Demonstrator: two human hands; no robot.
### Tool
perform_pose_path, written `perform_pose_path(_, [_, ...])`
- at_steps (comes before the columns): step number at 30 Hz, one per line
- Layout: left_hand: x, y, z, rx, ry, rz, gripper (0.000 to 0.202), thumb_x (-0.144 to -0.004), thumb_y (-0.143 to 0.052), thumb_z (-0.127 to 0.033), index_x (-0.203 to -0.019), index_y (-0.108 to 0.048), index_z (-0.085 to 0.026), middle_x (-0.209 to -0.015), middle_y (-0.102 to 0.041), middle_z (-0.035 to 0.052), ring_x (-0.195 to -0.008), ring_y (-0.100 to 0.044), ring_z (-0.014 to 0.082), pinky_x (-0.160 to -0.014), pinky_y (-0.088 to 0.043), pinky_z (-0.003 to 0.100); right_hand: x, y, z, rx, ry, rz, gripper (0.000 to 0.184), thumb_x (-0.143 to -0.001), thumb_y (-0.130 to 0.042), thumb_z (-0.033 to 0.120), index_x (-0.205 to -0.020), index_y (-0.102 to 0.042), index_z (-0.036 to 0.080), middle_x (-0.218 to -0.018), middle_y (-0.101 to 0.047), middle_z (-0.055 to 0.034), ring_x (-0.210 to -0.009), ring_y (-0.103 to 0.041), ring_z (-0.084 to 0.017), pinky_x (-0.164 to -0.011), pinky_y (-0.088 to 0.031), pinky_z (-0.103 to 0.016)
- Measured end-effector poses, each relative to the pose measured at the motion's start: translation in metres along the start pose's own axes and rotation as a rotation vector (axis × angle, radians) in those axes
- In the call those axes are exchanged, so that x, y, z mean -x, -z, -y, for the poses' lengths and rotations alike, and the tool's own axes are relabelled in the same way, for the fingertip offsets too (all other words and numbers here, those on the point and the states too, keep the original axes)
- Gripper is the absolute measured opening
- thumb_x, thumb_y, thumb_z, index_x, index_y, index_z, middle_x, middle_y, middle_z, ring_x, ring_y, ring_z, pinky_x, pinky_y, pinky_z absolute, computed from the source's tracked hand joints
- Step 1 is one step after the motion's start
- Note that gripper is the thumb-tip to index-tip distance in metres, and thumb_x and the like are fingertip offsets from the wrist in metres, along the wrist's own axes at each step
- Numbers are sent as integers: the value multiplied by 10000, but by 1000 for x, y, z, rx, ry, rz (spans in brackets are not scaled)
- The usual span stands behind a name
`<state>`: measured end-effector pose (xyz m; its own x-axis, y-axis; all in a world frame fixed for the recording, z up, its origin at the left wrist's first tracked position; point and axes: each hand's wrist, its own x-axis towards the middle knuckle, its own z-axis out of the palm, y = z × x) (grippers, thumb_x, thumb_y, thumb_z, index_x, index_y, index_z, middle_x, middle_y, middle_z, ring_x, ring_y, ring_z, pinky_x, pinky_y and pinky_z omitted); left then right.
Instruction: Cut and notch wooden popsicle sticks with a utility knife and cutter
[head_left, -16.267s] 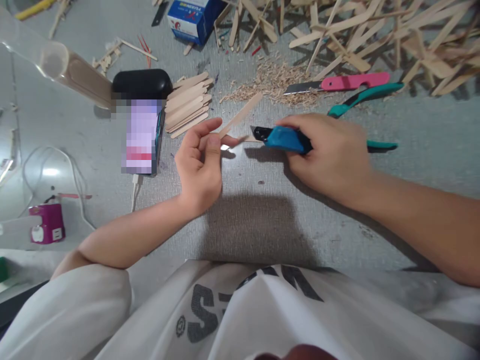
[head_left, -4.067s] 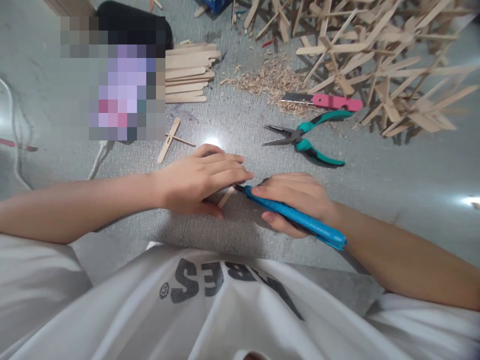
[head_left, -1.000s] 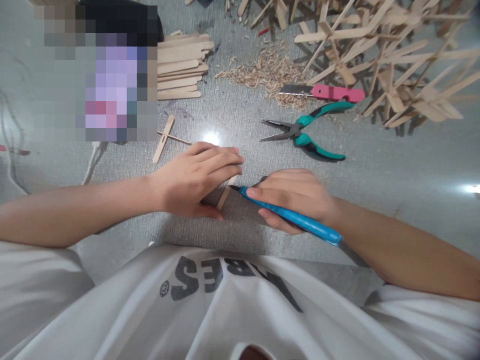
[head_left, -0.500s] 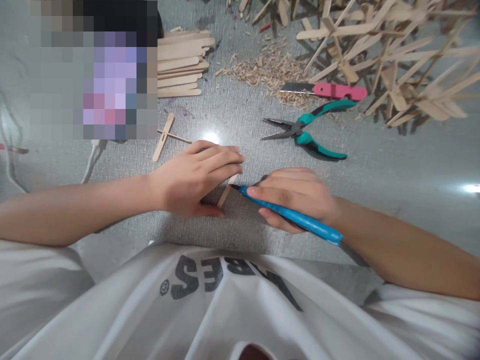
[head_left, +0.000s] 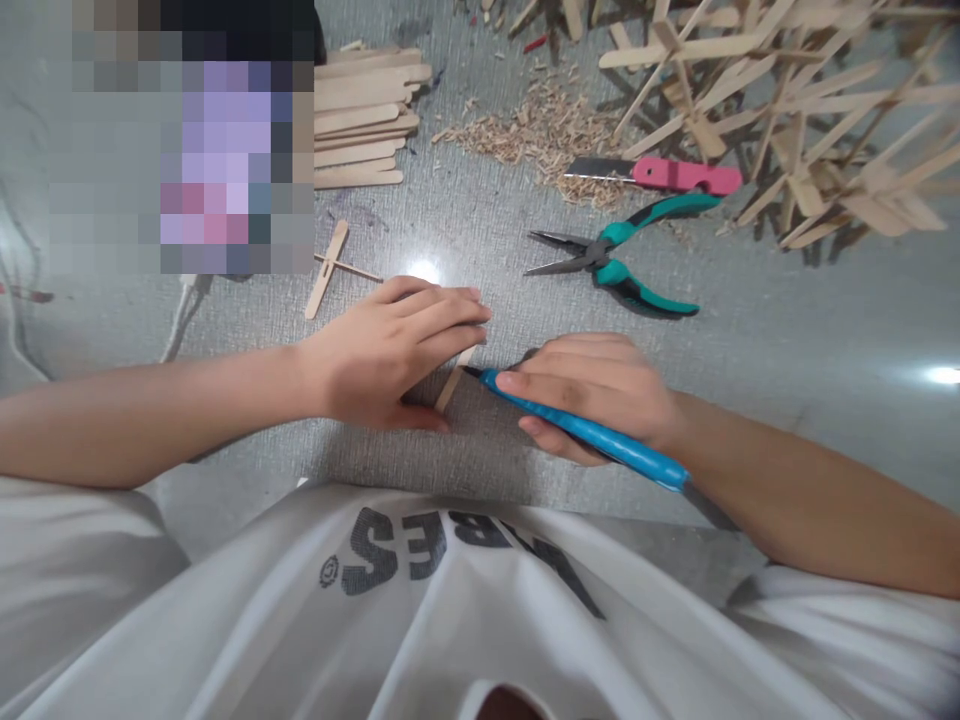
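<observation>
My left hand point(head_left: 394, 355) lies on the grey tabletop with its thumb and fingers around a flat wooden craft stick point(head_left: 452, 387). The hand covers part of that stick. Wrapped in my right hand point(head_left: 600, 390) is a blue-handled tool point(head_left: 622, 447) with a short dark tip. That tip touches or sits right at the stick's edge; its exact kind is hard to make out. Just beyond my left hand lies a crossed pair of sticks point(head_left: 328, 270), a thin one passing through a slot in a wider one.
Teal-handled needle-nose pliers point(head_left: 596, 255) lie open beyond my right hand. Behind them are a pink-handled knife point(head_left: 686, 175) and wood shavings point(head_left: 536, 135). Stacked craft sticks point(head_left: 360, 120) lie at the back left, joined sticks point(head_left: 795, 120) at the back right. A white cable point(head_left: 184, 315) runs at left.
Both hands, the stick and the blue-handled tool keep nearly the same positions. The whole view has shifted slightly.
</observation>
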<state>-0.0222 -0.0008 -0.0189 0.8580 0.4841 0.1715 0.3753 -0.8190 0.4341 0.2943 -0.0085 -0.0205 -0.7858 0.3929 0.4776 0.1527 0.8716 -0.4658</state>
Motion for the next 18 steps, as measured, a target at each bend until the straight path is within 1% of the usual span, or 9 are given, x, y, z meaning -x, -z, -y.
perform_pose_path(3, [0, 0, 0, 5, 3, 4, 812, -1042, -798, -643, -1616, -585, -111, -1656, -709, 245, -1601, -664, 403, -1326, -475, 524, 0, 0, 0, -6, 1, 2, 352, -1164, -618, 307, -1504, -633, 219, -988, -858, -44, -763, -785, -201, -714, -641, -341])
perform_pose_path(8, [0, -1, 0, 12, 8, 11, 815, -1042, -793, -649, -1632, -573, -132, -1664, -704, 235, -1615, -654, 402, -1336, -466, 528, -1, 1, 0, -6, 19, -7, 317, -1155, -629, 279, -1458, -649, 187, -978, -859, -60, -758, -779, -210, -710, -645, -349])
perform_pose_path(13, [-1, -1, 0, -12, -7, -8, 795, -1052, -790, -642, -1606, -580, -112, -1640, -719, 231, -1604, -666, 391, -1320, -476, 509, -1, 0, 1, -9, 7, -7, 344, -1155, -625, 294, -1493, -642, 228, -970, -854, -38, -756, -781, -203, -708, -646, -341])
perform_pose_path(18, [-2, -1, 0, -17, -13, -15, 792, -1052, -792, -638, -1598, -584, -104, -1632, -725, 233, -1594, -673, 390, -1310, -481, 511, -1, 0, 0, 3, 29, -16, 283, -1167, -609, 298, -1416, -665, 174, -966, -852, -71, -757, -767, -215, -694, -638, -355])
